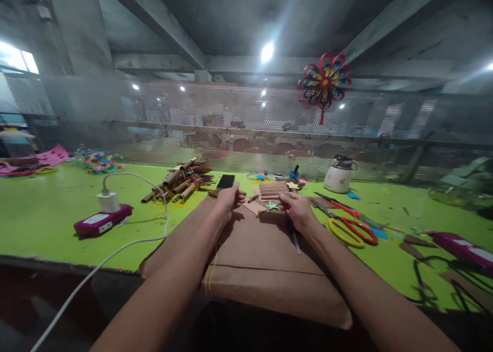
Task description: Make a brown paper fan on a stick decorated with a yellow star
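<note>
Two bare hands over loose card pieces; work judged part complete.

Clock centred on the green star [272,206], toward the far end of the brown sheet [258,247]. Left hand [229,199] at nine o'clock: fingers partly curled; whether they grip anything cannot be told. Right hand [298,209] at three o'clock: thumb and fingertips drawn close, near the edge of the corrugated card [272,190]; a hold is not confirmed. That card sits at twelve o'clock; a flat brown piece [254,207] lies at nine, nearer than the left hand. Judged done: brown tubes [173,178] rolled and heaped among yellow strands [175,204] at ten o'clock; star shaped. Judged outstanding: joining, since no assembled item is evident. Scissors [332,215] rest at four o'clock. Remaining quantity cannot be established.
</note>
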`<state>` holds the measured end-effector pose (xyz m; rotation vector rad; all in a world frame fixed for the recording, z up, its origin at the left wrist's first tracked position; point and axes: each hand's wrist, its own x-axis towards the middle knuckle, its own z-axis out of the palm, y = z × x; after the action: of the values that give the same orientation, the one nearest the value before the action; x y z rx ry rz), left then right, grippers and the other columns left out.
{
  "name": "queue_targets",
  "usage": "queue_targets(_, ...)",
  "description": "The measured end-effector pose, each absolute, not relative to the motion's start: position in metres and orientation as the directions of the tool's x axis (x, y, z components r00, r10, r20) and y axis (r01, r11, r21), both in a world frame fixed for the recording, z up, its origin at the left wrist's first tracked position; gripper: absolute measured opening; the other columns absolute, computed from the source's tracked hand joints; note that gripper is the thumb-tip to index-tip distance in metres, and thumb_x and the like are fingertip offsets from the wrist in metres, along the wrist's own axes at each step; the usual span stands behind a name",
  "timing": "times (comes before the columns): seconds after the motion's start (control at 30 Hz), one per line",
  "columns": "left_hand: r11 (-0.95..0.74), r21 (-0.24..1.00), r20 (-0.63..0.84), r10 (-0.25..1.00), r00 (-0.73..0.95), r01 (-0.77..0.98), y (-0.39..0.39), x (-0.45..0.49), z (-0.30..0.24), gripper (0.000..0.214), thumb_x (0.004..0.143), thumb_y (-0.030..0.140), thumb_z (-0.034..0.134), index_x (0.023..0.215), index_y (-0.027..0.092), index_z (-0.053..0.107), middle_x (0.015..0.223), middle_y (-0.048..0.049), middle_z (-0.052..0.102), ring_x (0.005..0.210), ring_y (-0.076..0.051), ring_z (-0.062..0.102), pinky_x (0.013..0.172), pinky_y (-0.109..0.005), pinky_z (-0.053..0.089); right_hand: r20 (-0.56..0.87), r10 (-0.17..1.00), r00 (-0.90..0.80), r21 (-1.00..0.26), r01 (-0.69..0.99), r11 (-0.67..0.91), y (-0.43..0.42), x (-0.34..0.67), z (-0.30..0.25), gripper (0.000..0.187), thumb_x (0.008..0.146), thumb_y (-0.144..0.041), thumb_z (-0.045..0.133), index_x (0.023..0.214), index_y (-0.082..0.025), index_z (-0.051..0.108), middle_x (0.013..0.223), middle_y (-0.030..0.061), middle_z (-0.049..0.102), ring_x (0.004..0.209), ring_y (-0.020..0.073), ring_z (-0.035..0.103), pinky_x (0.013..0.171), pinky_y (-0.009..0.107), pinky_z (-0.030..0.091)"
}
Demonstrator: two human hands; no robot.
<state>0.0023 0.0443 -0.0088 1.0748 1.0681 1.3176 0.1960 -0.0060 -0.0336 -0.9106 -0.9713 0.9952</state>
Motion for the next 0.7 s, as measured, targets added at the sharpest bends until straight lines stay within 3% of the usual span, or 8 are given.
queue_targets(0.13,-0.03,0.994,0.04,0.995,0.089,-0.104,0.037,0.008,-0.009,0.043,0.073,0.053,0.06,0.067,0.01,0.06,0.061,-0.0053,0.061,0.054,-0.01,0.056,0.051,-0.02,0.039,0.224,0.938,0.266,-0.924,-0.249,0.291,-0.007,0.195,-0.032,0.037,0.048,-0.041,0.081,0.062,-0.014,0.06,0.052,-0.0009,0.058,0.044,0.0075,0.046,0.042,0.021,0.034)
queue_targets(0.3,-0.187,0.974,0.179,0.981,0.071,0.124,0.047,0.008,-0.022,0.029,0.073,0.039,0.062,0.064,0.012,0.058,0.061,-0.0043,0.06,0.053,-0.011,0.054,0.053,-0.022,0.041,0.233,0.928,0.292,-0.924,-0.231,0.305,-0.007,0.195,-0.03,0.036,0.049,-0.04,0.08,0.063,-0.014,0.061,0.051,-0.0009,0.057,0.043,0.0073,0.045,0.041,0.021,0.033)
queue_targets(0.7,-0.243,0.928,0.233,0.97,0.071,0.281,0.052,0.009,-0.027,0.02,0.072,0.028,0.057,0.059,0.013,0.057,0.055,-0.0023,0.057,0.052,-0.011,0.053,0.049,-0.02,0.039,0.265,0.913,0.312,-0.922,-0.195,0.334,-0.009,0.195,-0.027,0.036,0.051,-0.042,0.078,0.06,-0.015,0.057,0.05,-0.0014,0.056,0.042,0.0073,0.045,0.039,0.02,0.033)
